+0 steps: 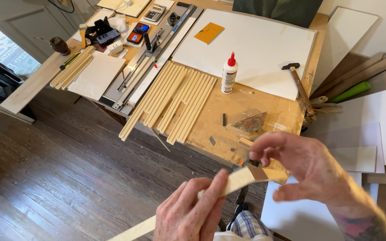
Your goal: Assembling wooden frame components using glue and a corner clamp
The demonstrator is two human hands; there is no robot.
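While both hands, left (193, 212) and right (307, 163), pinch one wooden strip (235, 180), one glue bottle (229, 73) stands upright.

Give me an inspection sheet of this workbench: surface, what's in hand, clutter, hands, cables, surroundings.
Surface: worn plywood workbench, glue-stained.
Job's things: long pale wooden strip held in both hands; what the right fingertips pinch at its end cannot be told.
Clutter: white glue bottle with red cap, hammer, rows of pale wooden strips, large white board, metal rail cutter, calculator.
Grippers: left hand grips the strip from beneath; right hand at its far end.
Cables: dark loop at top left, kind unclear.
Surroundings: dark wood floor, boards leaning at right.
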